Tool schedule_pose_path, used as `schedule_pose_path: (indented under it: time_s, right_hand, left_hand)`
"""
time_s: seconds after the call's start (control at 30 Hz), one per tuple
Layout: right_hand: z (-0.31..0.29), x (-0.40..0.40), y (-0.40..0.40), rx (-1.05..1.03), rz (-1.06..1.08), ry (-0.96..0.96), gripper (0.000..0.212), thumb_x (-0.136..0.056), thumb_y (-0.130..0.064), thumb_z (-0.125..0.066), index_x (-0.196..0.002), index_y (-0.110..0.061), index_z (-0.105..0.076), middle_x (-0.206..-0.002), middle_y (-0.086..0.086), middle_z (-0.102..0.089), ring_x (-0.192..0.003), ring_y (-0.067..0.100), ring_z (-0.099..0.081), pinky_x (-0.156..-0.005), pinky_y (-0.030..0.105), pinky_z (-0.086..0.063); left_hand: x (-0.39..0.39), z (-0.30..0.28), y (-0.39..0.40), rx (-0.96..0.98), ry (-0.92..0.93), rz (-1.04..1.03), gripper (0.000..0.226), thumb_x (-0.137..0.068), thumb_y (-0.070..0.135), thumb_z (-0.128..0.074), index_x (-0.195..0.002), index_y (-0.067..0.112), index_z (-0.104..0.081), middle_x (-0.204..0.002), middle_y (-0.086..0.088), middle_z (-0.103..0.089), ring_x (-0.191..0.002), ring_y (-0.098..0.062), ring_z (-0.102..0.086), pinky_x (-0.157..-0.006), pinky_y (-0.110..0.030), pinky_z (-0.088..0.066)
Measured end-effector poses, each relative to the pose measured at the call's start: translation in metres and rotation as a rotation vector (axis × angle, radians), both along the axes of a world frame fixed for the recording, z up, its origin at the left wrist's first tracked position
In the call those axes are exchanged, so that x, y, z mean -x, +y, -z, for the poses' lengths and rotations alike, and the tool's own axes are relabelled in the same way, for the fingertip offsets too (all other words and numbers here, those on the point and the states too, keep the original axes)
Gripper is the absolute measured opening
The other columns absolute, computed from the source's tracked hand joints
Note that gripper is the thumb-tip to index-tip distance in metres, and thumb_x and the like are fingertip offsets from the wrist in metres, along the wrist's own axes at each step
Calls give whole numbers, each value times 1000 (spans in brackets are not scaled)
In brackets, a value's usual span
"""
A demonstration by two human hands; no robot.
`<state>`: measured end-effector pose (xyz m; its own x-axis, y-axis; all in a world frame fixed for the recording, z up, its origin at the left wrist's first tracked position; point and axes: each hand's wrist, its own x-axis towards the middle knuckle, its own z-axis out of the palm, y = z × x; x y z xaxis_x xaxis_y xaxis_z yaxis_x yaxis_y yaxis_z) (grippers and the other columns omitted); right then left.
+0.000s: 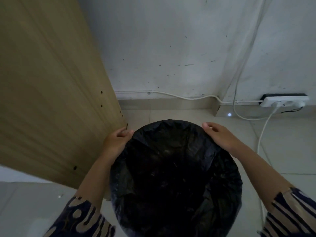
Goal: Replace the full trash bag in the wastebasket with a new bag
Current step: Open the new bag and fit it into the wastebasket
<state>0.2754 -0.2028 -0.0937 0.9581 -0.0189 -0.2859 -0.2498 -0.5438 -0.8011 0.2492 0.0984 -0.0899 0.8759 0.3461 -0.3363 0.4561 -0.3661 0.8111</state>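
Observation:
A round wastebasket stands on the floor right below me, lined with a black trash bag [171, 159] whose edge is folded over the rim. Its inside is dark and I cannot tell what it holds. My left hand [118, 139] grips the bag's edge at the far left of the rim, fingers curled over it. My right hand [220, 134] lies on the far right of the rim, fingers curled over the bag's edge.
A wooden cabinet side [51, 91] stands close on the left, almost touching my left hand. The white wall [171, 48] is just behind the basket. A white power strip [285, 100] with cables sits at the right, one cable trailing across the tiled floor [282, 142].

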Motion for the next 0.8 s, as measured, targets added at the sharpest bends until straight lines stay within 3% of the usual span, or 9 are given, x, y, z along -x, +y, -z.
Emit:
schedule_pose_path:
  time_s: [0.13,0.2,0.27,0.37,0.47,0.57,0.7,0.8]
  right_hand:
    - [5,40,-21,69,108,28,42,-90,-44,-46,-118,-15,-56,-109,8,-59,-97,20,-53,-85,30,-38]
    - [7,67,-25,25,197,19,41,-91,-44,-45,-115,-13,-58,-110,8,-59,-96,21,-52,-83,30,-37]
    - [8,96,-26,-68,307,34,41,-90,-44,-46,-112,-11,-58,-107,8,-60,-93,21,-53,-80,30,-37]
    - [9,133,-23,-279,400,189,39,-89,-46,-47,-103,-11,-60,-100,8,-63,-89,23,-58,-73,33,-46]
    - [10,159,-18,-534,445,300,31,-91,-40,-47,-96,-12,-61,-95,5,-66,-88,23,-60,-65,33,-48]
    - [11,166,-16,-685,522,293,29,-93,-30,-47,-93,-5,-62,-94,8,-66,-86,21,-61,-65,33,-47]
    - [9,162,-15,-837,587,342,29,-93,-30,-46,-94,-6,-62,-100,11,-64,-89,21,-59,-68,34,-47]
    - [5,175,-10,-876,612,358,37,-91,-37,-48,-107,-6,-58,-103,9,-63,-93,22,-59,-77,34,-47]
  left_hand:
    - [54,-1,12,-128,16,-58,47,-94,46,-34,-120,12,-53,-113,-9,-56,-115,-31,-51,-87,-35,-36]
    - [88,4,11,-103,-7,-114,41,-95,45,-31,-92,15,-59,-96,-8,-57,-106,-34,-55,-87,-40,-41]
    - [115,4,7,65,20,-221,39,-95,47,-31,-75,24,-55,-85,-6,-58,-97,-34,-59,-86,-44,-46]
    - [141,1,-1,409,173,-320,33,-93,49,-35,-95,25,-58,-92,2,-60,-92,-22,-57,-83,-37,-46]
    - [159,3,-12,650,281,-360,24,-93,36,-48,-108,18,-52,-95,-1,-57,-90,-22,-52,-85,-40,-41]
    - [168,7,-18,756,260,-339,23,-93,23,-50,-111,10,-54,-106,-6,-58,-86,-19,-54,-85,-39,-40]
    - [168,14,-16,850,164,-365,17,-93,17,-48,-98,6,-59,-118,-12,-56,-89,-20,-56,-76,-34,-46]
    - [170,15,-19,940,107,-389,26,-96,18,-43,-109,1,-56,-121,-13,-55,-91,-20,-56,-85,-37,-43]
